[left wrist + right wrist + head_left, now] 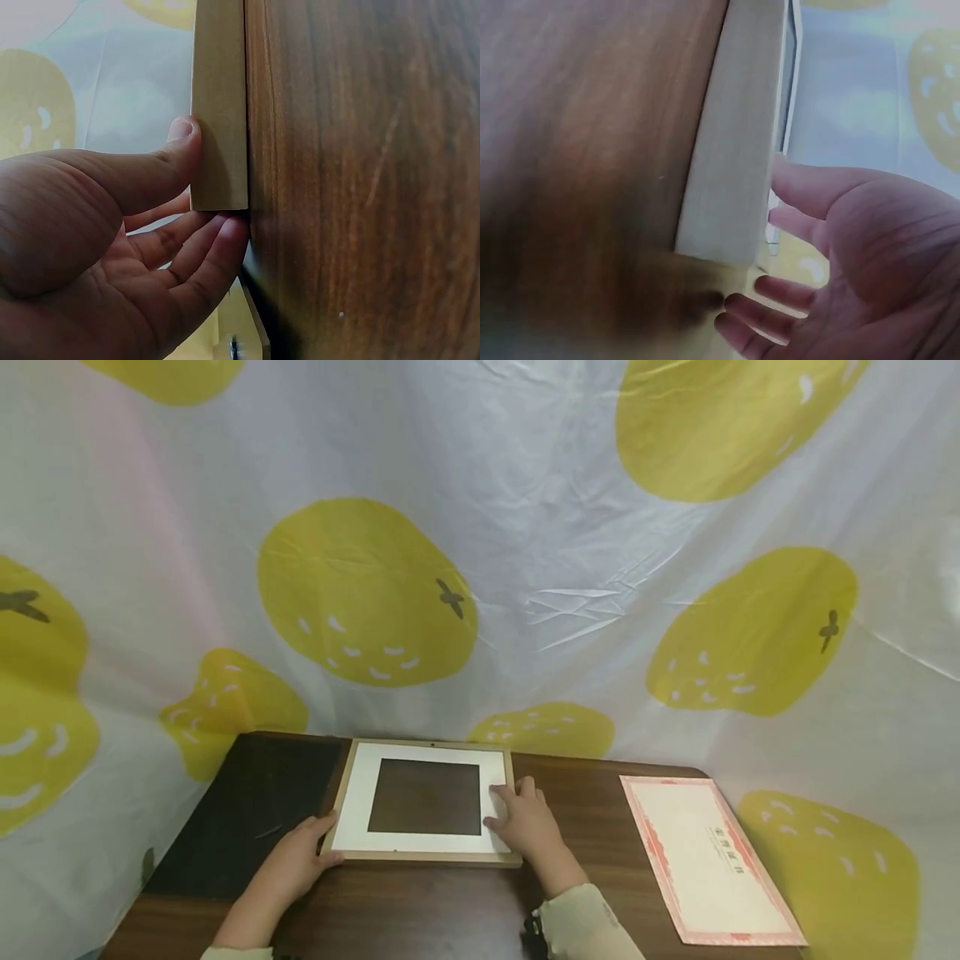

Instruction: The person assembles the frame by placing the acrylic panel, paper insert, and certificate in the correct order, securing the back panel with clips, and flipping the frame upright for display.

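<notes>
A picture frame (427,857) with a pale wooden edge and a white mat (351,793) around a dark brown rectangle lies on the table. My left hand (300,856) holds its front left corner. In the left wrist view the thumb is against the wooden rail (221,105), with the fingers bent around the corner end. On the opposite side, my right hand (531,827) reaches over the frame's right edge. Its thumb and forefinger lie at the mat, while the other fingers (772,311) are spread loosely past the corner in the right wrist view.
Left of the frame lies a flat black sheet (217,831) with a thin dark piece on it. A certificate with a red patterned border (701,860) is on the right of the brown wooden table (420,910). A curtain with yellow fruit prints (525,552) hangs behind.
</notes>
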The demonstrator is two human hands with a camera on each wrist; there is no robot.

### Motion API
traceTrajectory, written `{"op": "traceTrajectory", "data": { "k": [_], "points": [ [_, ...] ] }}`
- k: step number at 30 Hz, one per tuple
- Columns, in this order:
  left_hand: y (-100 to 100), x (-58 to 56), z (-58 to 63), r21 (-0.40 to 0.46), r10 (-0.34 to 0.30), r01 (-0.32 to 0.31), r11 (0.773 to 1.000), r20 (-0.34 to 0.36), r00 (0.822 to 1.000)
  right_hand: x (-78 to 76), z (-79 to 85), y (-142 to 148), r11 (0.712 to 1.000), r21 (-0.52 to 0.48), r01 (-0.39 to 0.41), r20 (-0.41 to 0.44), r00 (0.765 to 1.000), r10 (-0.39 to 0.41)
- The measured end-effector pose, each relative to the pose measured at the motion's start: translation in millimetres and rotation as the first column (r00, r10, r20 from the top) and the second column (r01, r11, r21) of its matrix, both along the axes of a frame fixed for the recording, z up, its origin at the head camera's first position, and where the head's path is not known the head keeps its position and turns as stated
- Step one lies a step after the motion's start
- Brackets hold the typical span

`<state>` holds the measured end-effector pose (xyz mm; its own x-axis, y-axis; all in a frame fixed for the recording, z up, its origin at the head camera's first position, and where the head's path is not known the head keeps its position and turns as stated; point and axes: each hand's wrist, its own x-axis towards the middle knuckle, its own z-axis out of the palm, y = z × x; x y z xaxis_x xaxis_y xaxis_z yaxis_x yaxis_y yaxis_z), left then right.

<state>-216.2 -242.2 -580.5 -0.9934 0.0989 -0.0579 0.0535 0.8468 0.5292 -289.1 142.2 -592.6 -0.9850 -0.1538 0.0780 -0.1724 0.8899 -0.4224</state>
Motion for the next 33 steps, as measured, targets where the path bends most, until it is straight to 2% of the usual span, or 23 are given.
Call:
{"op": "traceTrajectory", "data": {
  "k": [7, 15, 21, 25, 31, 33],
  "points": [
    [5.3, -5.7, 0.9, -0.014, -0.011, 0.011, 1.0, -0.004, 1.0, 7.1, 2.4, 3.0, 0.999, -0.011, 0.038, -0.012, 0.999, -0.038],
    [14.0, -20.2, 1.1, -0.026, -0.046, 0.045, 0.999, -0.02, 0.999, 10.5, -1.1, 9.0, 0.996, 0.084, 0.044, -0.081, 0.996, -0.037],
    [15.0, -25.8, -1.1, -0.034, -0.053, 0.052, 0.998, -0.01, 0.999, 17.2, -6.2, 14.0, 0.999, 0.01, 0.05, -0.091, 0.995, -0.049],
    [10.4, -27.5, -0.7, -0.041, -0.052, 0.052, 0.998, -0.002, 0.999, 24.0, -6.7, 14.8, 0.999, -0.043, 0.017, -0.08, 0.997, -0.02],
    [0.0, -29.8, -1.2, -0.035, -0.035, 0.036, 0.999, 0.028, 0.999, 32.4, 1.8, 21.2, 0.996, -0.083, -0.042, -0.095, 0.995, 0.034],
    [-3.7, -28.4, -1.2, -0.031, -0.028, 0.029, 0.999, 0.043, 0.999, 35.2, 8.7, 31.5, 0.996, -0.089, -0.026, -0.113, 0.993, 0.016]
  ]
}}
